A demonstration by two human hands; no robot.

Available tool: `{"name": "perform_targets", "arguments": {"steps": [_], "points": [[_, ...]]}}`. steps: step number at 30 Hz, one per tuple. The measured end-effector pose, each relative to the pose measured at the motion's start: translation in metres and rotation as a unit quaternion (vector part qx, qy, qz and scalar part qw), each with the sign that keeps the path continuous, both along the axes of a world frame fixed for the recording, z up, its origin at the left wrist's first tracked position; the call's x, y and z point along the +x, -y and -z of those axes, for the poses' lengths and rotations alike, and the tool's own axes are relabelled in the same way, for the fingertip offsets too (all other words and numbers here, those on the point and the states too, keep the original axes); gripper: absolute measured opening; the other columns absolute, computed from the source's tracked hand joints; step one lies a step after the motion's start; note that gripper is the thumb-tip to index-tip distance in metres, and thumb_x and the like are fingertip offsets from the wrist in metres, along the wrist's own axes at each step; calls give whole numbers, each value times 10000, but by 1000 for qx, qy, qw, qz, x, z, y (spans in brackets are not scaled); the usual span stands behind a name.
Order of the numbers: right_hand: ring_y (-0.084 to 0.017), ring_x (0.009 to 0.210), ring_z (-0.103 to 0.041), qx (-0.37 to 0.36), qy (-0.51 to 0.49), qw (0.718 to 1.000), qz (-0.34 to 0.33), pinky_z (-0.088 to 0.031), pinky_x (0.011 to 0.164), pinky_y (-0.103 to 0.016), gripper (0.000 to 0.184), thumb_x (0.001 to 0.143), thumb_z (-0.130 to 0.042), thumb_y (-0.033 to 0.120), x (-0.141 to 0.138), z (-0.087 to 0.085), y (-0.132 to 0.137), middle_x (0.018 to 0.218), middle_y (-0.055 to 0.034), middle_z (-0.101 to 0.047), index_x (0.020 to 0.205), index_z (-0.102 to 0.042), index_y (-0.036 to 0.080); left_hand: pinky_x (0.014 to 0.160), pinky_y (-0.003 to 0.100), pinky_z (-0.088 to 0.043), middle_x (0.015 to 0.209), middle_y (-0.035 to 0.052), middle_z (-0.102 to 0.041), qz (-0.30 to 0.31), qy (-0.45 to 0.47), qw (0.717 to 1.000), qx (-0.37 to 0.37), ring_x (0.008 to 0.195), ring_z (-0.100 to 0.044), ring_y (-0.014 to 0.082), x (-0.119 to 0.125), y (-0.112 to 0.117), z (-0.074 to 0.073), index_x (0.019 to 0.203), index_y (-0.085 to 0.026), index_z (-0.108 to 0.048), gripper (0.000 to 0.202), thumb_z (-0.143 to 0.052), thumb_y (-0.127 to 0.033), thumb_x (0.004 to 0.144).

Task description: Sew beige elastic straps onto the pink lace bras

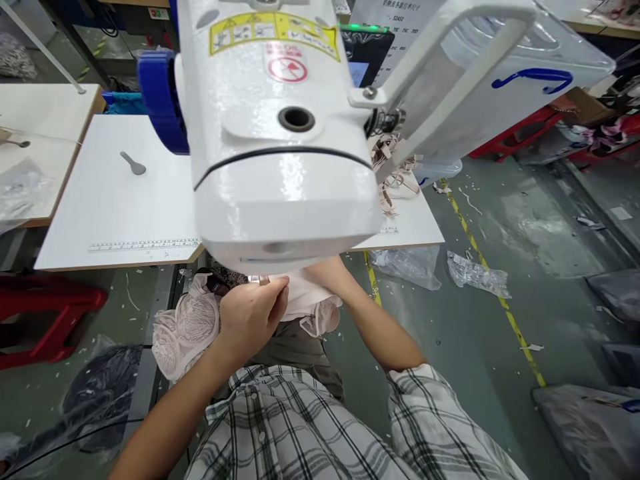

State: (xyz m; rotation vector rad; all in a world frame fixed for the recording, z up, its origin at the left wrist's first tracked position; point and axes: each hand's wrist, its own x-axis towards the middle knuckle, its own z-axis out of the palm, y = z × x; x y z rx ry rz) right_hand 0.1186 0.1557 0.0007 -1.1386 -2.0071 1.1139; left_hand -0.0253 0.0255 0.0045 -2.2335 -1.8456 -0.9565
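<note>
A white sewing machine head (285, 193) fills the middle of the view and hides part of the work beneath it. Just below its front edge, my left hand (253, 312) is closed, thumb pressed against curled fingers, gripping the edge of a pale pink bra (300, 293). My right hand (323, 272) reaches under the head at the bra's other side; its fingers are hidden. One lace cup of that bra hangs below, above my lap. More pale lace bras (193, 327) hang in a bunch left of my left wrist.
A white machine table (145, 200) carries a printed ruler scale and a small grey tool (133, 163). Beige straps (395, 173) are heaped right of the machine. A clear plastic bin (475, 100) stands behind. Red stools (47, 313) and plastic bags (477, 275) are around the floor.
</note>
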Motion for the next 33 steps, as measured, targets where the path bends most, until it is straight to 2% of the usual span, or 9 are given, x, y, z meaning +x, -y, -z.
{"name": "perform_targets", "arguments": {"steps": [6, 10, 13, 16, 18, 20, 24, 28, 33], "points": [[-166, 693, -560, -138, -119, 983, 5, -478, 734, -312, 282, 865, -575, 477, 8, 17, 18, 717, 22, -613, 967, -611, 217, 560, 245, -421, 740, 30, -761, -4, 31, 998, -48, 615, -681, 145, -11, 8, -4, 1000, -178, -735, 254, -501, -278, 992], [-170, 755, -608, -393, -289, 872, 30, -513, 709, -300, 389, 834, -594, 602, 20, 39, 58, 843, -18, -660, 929, -598, 225, 666, 228, -507, 955, 35, -789, 35, 98, 984, -145, 812, -735, 172, -23, 15, -9, 1035, -209, -740, 220, -542, -287, 978], [-157, 709, -603, -445, -340, 827, 47, -520, 694, -297, 391, 770, -693, 585, 31, 48, 86, 789, -3, -645, 924, -627, 232, 665, 234, -518, 926, 24, -788, 76, 110, 972, -192, 783, -728, 168, -29, 20, -9, 1014, -224, -742, 209, -548, -285, 970], [-135, 669, -586, -314, -313, 894, 61, -507, 658, -281, 240, 781, -743, 453, 43, 44, 106, 755, 14, -625, 881, -686, 242, 666, 262, -516, 891, 37, -776, 78, 102, 974, -189, 757, -710, 174, -23, 29, -5, 1082, -202, -704, 223, -566, -327, 959], [-140, 698, -608, -129, -256, 957, 49, -517, 675, -294, 135, 844, -700, 375, 51, 39, 119, 788, 2, -649, 852, -720, 241, 733, 317, -527, 961, 74, -761, 99, 88, 975, -180, 847, -702, 217, -10, 36, -1, 1206, -165, -631, 412, -654, -430, 892], [-137, 649, -609, 41, -190, 981, 7, -525, 645, -299, 134, 887, -661, 296, 58, 35, 131, 737, 0, -650, 800, -724, 216, 816, 379, -518, 1013, 103, -741, 146, 67, 974, -163, 935, -678, 256, 4, 40, 6, 1260, -138, -579, 543, -708, -455, 838], [-139, 558, -615, 207, -155, 964, -56, -530, 540, -280, 69, 821, -736, 180, 70, 32, 147, 611, 32, -635, 780, -707, 227, 700, 318, -468, 702, 9, -685, 180, 56, 979, -78, 692, -627, 174, 20, 41, 17, 935, -180, -646, 65, -593, -194, 901], [-163, 623, -681, 380, -141, 913, -48, -590, 544, -281, 348, 740, -795, 102, 74, 28, 147, 712, 36, -703, 1029, -705, 274, 618, 302, -410, 605, -16, -608, 153, 22, 988, 6, 597, -556, 151, 13, 40, 16, 861, -178, -635, 65, -583, -163, 897], [-151, 611, -689, 365, -141, 919, -45, -591, 521, -267, 366, 761, -796, 138, 72, 23, 148, 710, 48, -705, 1074, -676, 284, 660, 312, -426, 636, -8, -615, 153, 3, 988, 24, 631, -558, 159, 6, 42, 10, 911, -168, -639, 51, -592, -170, 891]]}}
